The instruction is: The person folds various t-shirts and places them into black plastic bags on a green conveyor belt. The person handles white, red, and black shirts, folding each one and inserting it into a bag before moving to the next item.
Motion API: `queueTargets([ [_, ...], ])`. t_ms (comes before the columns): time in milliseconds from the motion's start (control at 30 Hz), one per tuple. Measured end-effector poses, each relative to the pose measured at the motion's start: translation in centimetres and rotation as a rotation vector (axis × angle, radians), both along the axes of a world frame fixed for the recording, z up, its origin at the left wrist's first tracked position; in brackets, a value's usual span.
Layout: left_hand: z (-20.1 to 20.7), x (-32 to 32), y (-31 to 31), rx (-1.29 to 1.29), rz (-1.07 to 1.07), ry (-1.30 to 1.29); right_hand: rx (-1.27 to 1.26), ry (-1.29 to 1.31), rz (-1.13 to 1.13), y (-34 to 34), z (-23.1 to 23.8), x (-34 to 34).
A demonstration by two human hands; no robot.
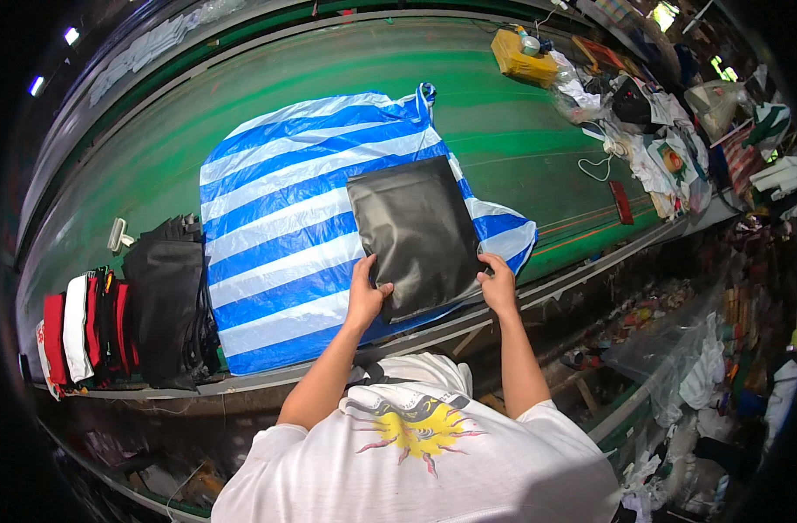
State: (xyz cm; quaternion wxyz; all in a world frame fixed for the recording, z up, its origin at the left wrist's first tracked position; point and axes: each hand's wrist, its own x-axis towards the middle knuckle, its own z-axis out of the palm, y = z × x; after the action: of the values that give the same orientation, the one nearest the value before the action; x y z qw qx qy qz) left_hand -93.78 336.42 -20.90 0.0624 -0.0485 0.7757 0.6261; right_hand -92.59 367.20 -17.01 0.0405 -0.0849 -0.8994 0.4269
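1. A flat, dark grey, glossy plastic pouch [418, 234], roughly rectangular with rounded creases, lies on top of a blue-and-white striped woven plastic sheet [285, 253] spread over a long green worktable [241, 96].
2. The pouch's surface is smooth with a dull sheen; lighter reflections run across its upper part, and a few shallow wrinkles show near its lower edge. It sits slightly turned, its long side leaning toward the upper left.
3. The left hand [367, 292] grips the pouch's lower left corner, thumb on top of the material and fingers curled around the edge.
4. The right hand [499, 283] pinches the lower right corner, fingers closed on the pouch's edge just where it meets the striped sheet.
5. Both forearms come up from the lower edge, over a white shirt printed with a yellow sun shape [420, 431].
6. The striped sheet has a small blue loop handle [426, 91] at its upper right corner, and its near edge reaches the table's front rim.
7. To the left, near the table edge, a stack of black folded bags [165, 301] stands beside a row of red and white folded pieces [80, 331].
8. Far along the table lies a yellow box-like object [522, 57], and beyond it a heap of white and mixed bags and cloth [660, 131]; a small red flat item [621, 201] lies apart from them on the green surface.
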Motion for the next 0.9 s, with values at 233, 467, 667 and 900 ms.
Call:
queueTargets([
  [233,0.2,-0.8,1.9,-0.177,0.043,0.099,-0.047,0.057,-0.057,1.5,-0.9,-1.0],
  [467,2.0,0.3,0.7,-0.178,0.059,0.037,0.336,0.083,-0.062,-1.2,1.3,-0.4],
  [667,3.4,3.9,-3.1,-0.177,0.086,-0.058,0.320,0.275,0.176,-8.1,2.9,-0.7],
  [900,7.0,7.8,-10.3,-0.479,0.229,0.196,0.237,0.302,0.456,-15.9,3.1,-1.5],
])
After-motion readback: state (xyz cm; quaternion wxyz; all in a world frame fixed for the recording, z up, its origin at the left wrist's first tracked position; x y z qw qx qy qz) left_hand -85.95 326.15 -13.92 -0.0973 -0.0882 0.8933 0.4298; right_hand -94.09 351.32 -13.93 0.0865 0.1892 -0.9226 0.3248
